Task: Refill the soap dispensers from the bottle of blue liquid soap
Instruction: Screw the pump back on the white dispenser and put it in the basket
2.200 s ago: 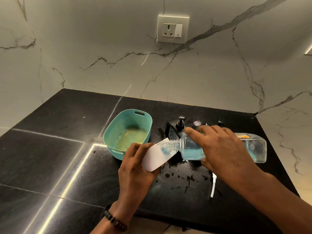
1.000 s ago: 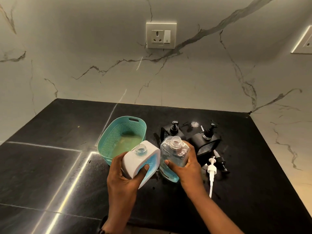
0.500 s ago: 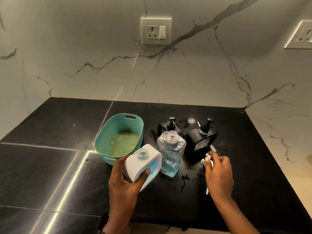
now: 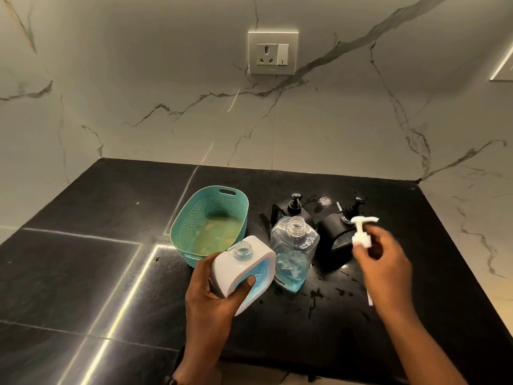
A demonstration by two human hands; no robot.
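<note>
My left hand (image 4: 215,294) grips a white soap dispenser (image 4: 238,269) with a blue window, tilted, its neck uncapped. Just right of it a clear bottle of blue liquid soap (image 4: 294,252) stands upright and uncapped on the black counter (image 4: 111,273), with soap only in its lower part. My right hand (image 4: 384,266) holds a white pump head (image 4: 361,232) lifted above the counter, its tube hanging below the hand. Two black dispensers stand behind, one (image 4: 294,208) behind the bottle and the other (image 4: 341,226) partly behind the pump head.
A teal plastic basket (image 4: 191,218) sits left of the bottle, its bottom yellowish. Dark wet splashes (image 4: 316,294) mark the counter in front of the bottle. A marble wall with a power socket (image 4: 273,52) rises behind. The counter's front edge runs under my arms.
The bottle, earlier poured into the white dispenser, was stood upright and let go. My right hand then reached right, picked the white pump head off the counter and lifted it.
</note>
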